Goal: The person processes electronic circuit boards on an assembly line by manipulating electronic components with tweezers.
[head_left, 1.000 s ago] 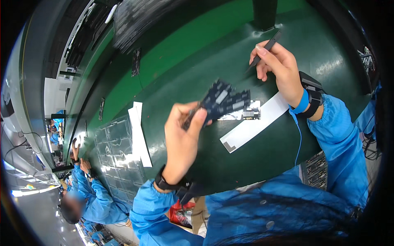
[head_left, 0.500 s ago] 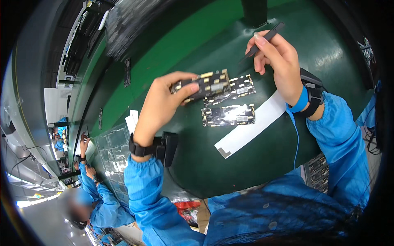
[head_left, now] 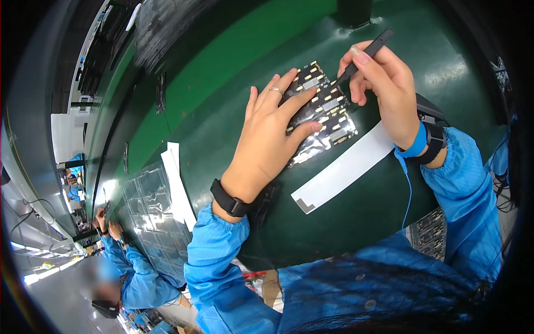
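My left hand (head_left: 264,136) lies over a group of black circuit boards (head_left: 330,106) on the green mat, fingers stretched and spread, thumb and fingertips touching them. The boards sit close together and carry small gold-coloured parts and pale labels; the palm hides their left side. In my right hand (head_left: 389,89) are black tweezers (head_left: 375,49), pinched between thumb and fingers. Their tip points down at the boards' upper right edge; whether it touches cannot be made out. A white strip (head_left: 345,170) with a grey corner mark lies just below the boards.
Clear plastic trays (head_left: 147,197) and white paper strips (head_left: 179,186) lie to the left. At the upper left is a plastic-wrapped stack (head_left: 178,30). A blue cord (head_left: 409,192) hangs from my right wrist. A co-worker in blue (head_left: 142,278) sits at the far left.
My left hand has set down the circuit board it held and now rests spread over the boards. The boards now sit closer together. The tweezers have shifted slightly right.
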Action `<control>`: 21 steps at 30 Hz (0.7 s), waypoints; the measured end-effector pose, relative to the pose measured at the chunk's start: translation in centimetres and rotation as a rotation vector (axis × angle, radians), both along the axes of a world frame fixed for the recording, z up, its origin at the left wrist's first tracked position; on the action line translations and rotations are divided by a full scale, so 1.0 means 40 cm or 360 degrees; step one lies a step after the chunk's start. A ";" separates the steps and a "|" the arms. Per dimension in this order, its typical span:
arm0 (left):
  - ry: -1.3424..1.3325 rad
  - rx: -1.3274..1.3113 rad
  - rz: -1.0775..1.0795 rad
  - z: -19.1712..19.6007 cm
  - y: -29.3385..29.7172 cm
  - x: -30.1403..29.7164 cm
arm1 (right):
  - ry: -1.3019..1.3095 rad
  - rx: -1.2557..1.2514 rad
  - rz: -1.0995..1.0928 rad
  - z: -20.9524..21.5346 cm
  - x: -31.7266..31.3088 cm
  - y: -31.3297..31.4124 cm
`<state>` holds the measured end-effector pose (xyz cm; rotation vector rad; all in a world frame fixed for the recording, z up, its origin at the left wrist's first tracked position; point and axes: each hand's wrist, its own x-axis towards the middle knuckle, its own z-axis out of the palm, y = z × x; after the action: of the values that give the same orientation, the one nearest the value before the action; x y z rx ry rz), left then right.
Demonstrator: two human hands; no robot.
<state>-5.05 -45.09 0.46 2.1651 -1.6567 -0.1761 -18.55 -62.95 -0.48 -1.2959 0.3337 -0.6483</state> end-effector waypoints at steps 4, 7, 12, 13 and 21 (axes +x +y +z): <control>-0.0005 -0.0136 0.0160 0.055 0.011 -0.146 | -0.0009 -0.0002 -0.0034 -0.010 -0.011 -0.010; 0.0363 0.0249 0.0004 0.079 0.062 -0.324 | 0.0095 -0.0033 0.0029 0.015 -0.006 -0.025; 0.0065 0.0121 -0.0228 -0.021 0.020 -0.424 | 0.0413 -0.0089 0.0783 0.052 -0.025 -0.017; -0.0009 0.0037 -0.0252 -0.033 -0.004 -0.422 | 0.0481 -0.0070 0.1016 0.059 -0.033 -0.019; 0.0098 0.0127 -0.0145 -0.001 0.024 -0.392 | 0.0619 -0.0498 0.1024 0.037 -0.071 0.004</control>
<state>-20.75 -44.11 0.42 2.1202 -1.7415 -0.3371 -21.39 -62.78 0.99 -1.7198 0.1116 0.1086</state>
